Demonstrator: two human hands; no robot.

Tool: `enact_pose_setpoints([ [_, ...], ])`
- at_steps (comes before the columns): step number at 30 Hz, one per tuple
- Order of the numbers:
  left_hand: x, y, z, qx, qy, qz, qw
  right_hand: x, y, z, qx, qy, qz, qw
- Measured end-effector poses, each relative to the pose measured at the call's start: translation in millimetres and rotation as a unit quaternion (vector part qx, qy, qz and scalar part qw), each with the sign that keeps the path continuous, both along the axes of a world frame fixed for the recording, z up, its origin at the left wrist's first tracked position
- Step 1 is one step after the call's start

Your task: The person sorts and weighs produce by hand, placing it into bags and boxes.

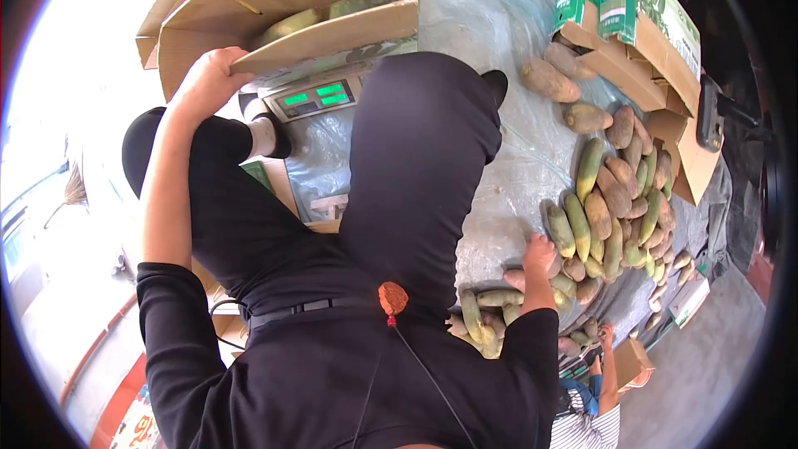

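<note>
My left hand is closed over the near edge of an open cardboard box at the upper left. Inside that box lie a few long green vegetables. The box rests on a digital scale whose display glows green. On the right, my right hand is at the near side of a pile of thick green and brown root vegetables, which look like radishes with soil on them. Its fingers look apart, and I see nothing held in them. A pinkish-brown root lies beside the wrist.
Clear plastic sheeting covers the floor. Green-and-white cartons stand at the upper right beside loose roots. Another person's arm shows at the lower right, near a small cardboard box. My bent knees frame the scale.
</note>
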State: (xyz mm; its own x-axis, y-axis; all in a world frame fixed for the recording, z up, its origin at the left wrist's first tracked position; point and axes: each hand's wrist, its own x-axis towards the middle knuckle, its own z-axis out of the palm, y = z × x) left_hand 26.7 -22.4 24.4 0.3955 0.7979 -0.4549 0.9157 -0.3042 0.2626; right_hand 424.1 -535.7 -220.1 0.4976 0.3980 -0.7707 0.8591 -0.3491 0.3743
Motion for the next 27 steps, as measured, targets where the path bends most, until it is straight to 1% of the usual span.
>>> enact_pose_setpoints([
  [2, 0.7, -1.6, 1.6, 0.010, -0.008, -0.006, 1.000, 15.2, 10.8, -6.7, 0.115, -0.039, -0.119, 0.985],
  [3, -0.5, -1.4, 0.0, 0.013, -0.014, -0.015, 1.000, 17.8, 20.3, 1.6, 0.159, -0.026, -0.147, 0.976],
  [4, -1.1, -0.4, 0.5, 0.016, -0.020, -0.024, 0.999, 19.0, 27.2, 3.3, 0.166, -0.029, -0.142, 0.975],
  [6, -3.1, 0.2, 0.0, 0.009, -0.010, -0.019, 1.000, 21.7, 40.9, 7.0, 0.263, -0.009, -0.181, 0.948],
  [7, -4.5, -0.1, -0.6, 0.012, -0.013, -0.025, 1.000, 20.6, 52.1, 12.5, 0.283, -0.014, -0.204, 0.937],
  [8, -4.6, -1.2, -0.8, 0.014, -0.017, -0.031, 0.999, 23.5, 56.4, 11.2, 0.289, -0.017, -0.198, 0.937],
  [10, -5.0, -2.2, 1.4, 0.018, -0.005, -0.045, 0.999, 24.3, 62.0, 7.6, 0.391, 0.002, -0.251, 0.885],
  [11, -4.4, -3.1, 2.8, 0.020, -0.002, -0.046, 0.999, 25.9, 64.1, 7.2, 0.395, 0.001, -0.246, 0.885],
  [12, -3.8, -3.1, 4.1, 0.023, 0.001, -0.047, 0.999, 25.8, 68.4, 9.4, 0.466, 0.046, -0.286, 0.836],
  [14, -6.7, -2.5, 1.1, 0.033, -0.004, -0.049, 0.998, 26.8, 78.4, 12.8, 0.591, 0.139, -0.355, 0.711],
  [15, -8.6, -2.2, -0.5, 0.038, -0.003, -0.053, 0.998, 31.3, 82.3, 7.7, 0.613, 0.173, -0.425, 0.643],
  [16, -9.8, -1.5, -0.9, 0.041, -0.005, -0.049, 0.998, 24.7, 105.0, 27.4, 0.615, 0.175, -0.420, 0.644],
  [17, -10.4, -1.3, -1.1, 0.037, -0.008, -0.056, 0.998, 20.4, 127.8, 48.9, 0.647, 0.204, -0.470, 0.564],
  [18, -10.2, -1.1, -0.4, 0.033, -0.010, -0.065, 0.997, 9.6, 159.2, 82.9, 0.673, 0.230, -0.517, 0.477],
  [20, -10.0, -0.6, 2.3, 0.037, -0.016, -0.067, 0.997, -2.3, 216.3, 143.9, 0.728, 0.230, -0.441, 0.472],
  [22, -12.5, 0.2, -2.8, 0.040, -0.019, -0.079, 0.996, -2.8, 262.8, 192.5, 0.766, 0.229, -0.388, 0.458],
  [24, -16.2, 2.2, -7.3, 0.056, -0.027, -0.095, 0.994, -15.7, 308.0, 244.2, 0.813, 0.239, -0.320, 0.423],
  [26, -16.2, 1.2, -6.0, 0.071, -0.036, -0.094, 0.992, -19.8, 342.9, 278.3, 0.827, 0.334, -0.273, 0.361],
  [27, -14.8, 1.2, -3.6, 0.069, -0.039, -0.094, 0.992, -26.4, 360.5, 295.1, 0.835, 0.355, -0.240, 0.346],
])
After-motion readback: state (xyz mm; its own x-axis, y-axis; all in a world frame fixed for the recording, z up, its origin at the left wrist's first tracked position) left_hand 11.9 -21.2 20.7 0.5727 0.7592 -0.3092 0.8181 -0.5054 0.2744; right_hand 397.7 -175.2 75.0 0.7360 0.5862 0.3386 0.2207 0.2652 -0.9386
